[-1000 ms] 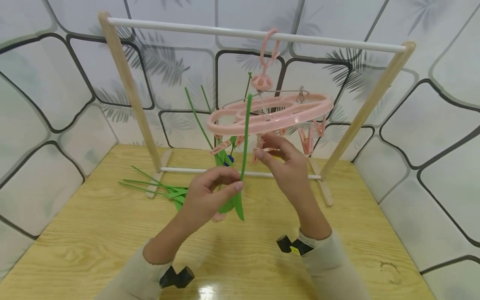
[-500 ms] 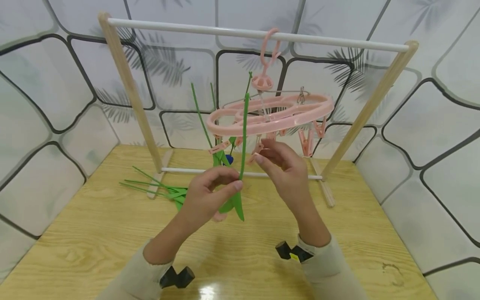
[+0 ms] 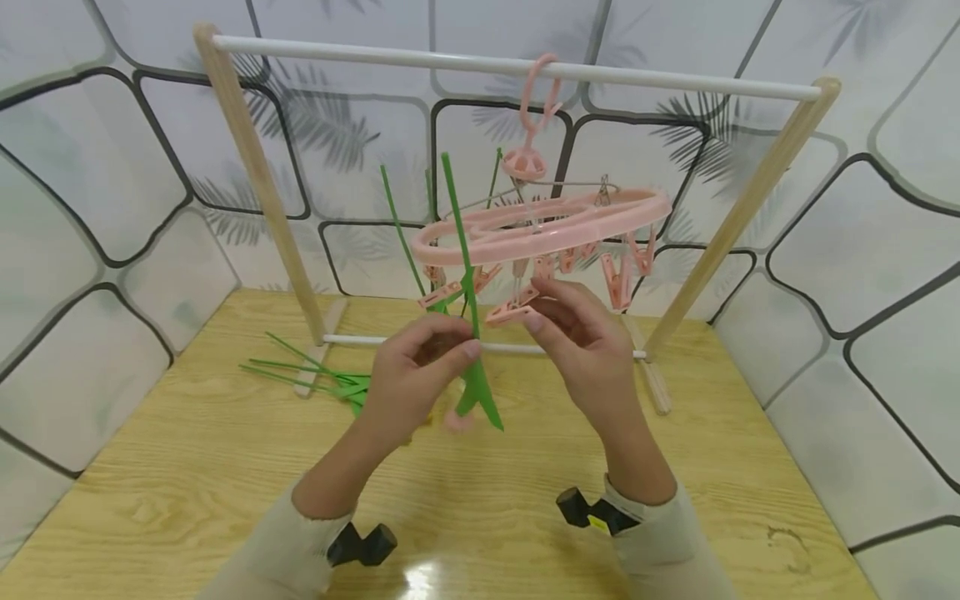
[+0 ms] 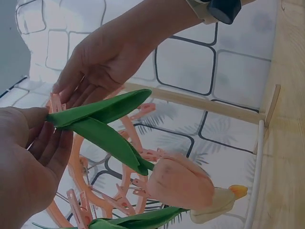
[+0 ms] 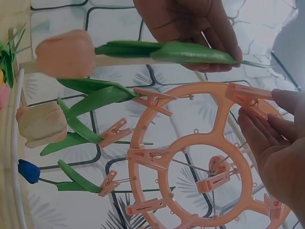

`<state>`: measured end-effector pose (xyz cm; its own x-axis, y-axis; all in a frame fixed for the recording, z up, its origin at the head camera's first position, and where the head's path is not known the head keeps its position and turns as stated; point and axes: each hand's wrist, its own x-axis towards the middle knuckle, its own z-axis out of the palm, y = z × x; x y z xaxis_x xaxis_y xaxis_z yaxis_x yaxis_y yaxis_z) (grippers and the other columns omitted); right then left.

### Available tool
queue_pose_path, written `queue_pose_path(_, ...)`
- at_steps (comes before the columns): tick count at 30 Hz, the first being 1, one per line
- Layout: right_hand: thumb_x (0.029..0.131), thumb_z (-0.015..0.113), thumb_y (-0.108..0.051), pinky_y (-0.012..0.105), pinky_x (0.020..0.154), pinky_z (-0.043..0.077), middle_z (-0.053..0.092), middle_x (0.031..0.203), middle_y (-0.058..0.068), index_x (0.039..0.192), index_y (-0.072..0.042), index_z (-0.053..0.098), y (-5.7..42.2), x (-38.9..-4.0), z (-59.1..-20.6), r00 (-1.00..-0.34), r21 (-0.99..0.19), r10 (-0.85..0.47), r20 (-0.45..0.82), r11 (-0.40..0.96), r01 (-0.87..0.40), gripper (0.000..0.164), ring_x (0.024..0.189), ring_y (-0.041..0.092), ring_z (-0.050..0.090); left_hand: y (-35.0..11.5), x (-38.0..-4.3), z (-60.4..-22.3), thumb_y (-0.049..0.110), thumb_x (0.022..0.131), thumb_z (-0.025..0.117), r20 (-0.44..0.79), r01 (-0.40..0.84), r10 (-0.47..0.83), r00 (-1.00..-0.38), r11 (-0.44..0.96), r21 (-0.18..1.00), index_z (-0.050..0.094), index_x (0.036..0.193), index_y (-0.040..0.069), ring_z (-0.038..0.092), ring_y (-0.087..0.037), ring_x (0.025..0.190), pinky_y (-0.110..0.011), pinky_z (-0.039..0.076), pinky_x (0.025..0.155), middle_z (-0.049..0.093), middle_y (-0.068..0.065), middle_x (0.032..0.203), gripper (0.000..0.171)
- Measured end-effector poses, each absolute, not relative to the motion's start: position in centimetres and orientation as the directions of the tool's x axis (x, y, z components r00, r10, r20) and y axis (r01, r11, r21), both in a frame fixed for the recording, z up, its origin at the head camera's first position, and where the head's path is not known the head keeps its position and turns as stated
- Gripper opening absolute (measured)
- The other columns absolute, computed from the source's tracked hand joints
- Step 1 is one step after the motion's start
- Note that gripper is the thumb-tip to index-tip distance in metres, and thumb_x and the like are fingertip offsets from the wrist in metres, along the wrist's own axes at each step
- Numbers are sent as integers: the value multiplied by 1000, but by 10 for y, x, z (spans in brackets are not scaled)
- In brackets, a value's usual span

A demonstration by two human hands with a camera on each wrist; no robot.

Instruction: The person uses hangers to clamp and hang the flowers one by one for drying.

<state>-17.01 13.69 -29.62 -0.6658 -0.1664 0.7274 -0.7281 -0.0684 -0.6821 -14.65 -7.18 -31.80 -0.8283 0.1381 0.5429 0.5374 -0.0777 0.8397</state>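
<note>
My left hand (image 3: 408,375) pinches the green stem of an artificial tulip, whose pink bloom (image 4: 178,183) hangs downward with leaves above it. At the front of a round pink clip hanger (image 3: 536,243), my right hand (image 3: 592,358) pinches a pink clothespin (image 5: 248,98) by its end between thumb and fingers. The held stem (image 3: 456,208) stands just left of that clothespin, apart from it. In the right wrist view, a cream tulip (image 5: 43,125) and a blue tulip (image 5: 29,171) hang from the hanger's clothespins, blooms down.
A rack with wooden posts (image 3: 255,167) and a white top bar (image 3: 375,57) carries the hanger by its hook (image 3: 530,100). Several more green stems (image 3: 315,367) lie on the wooden table (image 3: 187,467) at the left. Other clothespins (image 3: 617,282) dangle from the ring.
The clothespin in my right hand has swung from hanging down to nearly level. My left hand has shifted slightly left and up, tilting the tulip stem to the left.
</note>
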Motion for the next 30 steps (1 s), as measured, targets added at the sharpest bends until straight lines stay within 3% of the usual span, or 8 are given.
queue_pose_path(12,99,63,-4,29,94,57,68,116,3,128,17,57,135,-173,-294,-626,-635,-110,772,-116,-763,36,109,15,68,-60,-151,-307,8,96,69,563,548,88,-822,-148,823,68,115,-4,70,-14,101,-30,60,87,66,-3,110,22)
queue_pose_path(21,95,64,6,26,89,58,73,111,1,126,15,60,133,-171,-295,-728,-722,-52,683,-192,-664,32,104,12,70,-61,-154,-306,2,95,68,573,559,67,-817,-156,814,67,114,-7,69,-12,98,-28,60,84,65,1,107,21)
queue_pose_path(30,95,67,1,25,87,59,72,110,0,128,9,62,132,-171,-296,-754,-751,-78,652,-198,-630,34,104,12,70,-62,-155,-307,5,97,67,582,559,75,-810,-200,804,67,114,-7,70,-13,99,-30,60,87,66,-6,110,21)
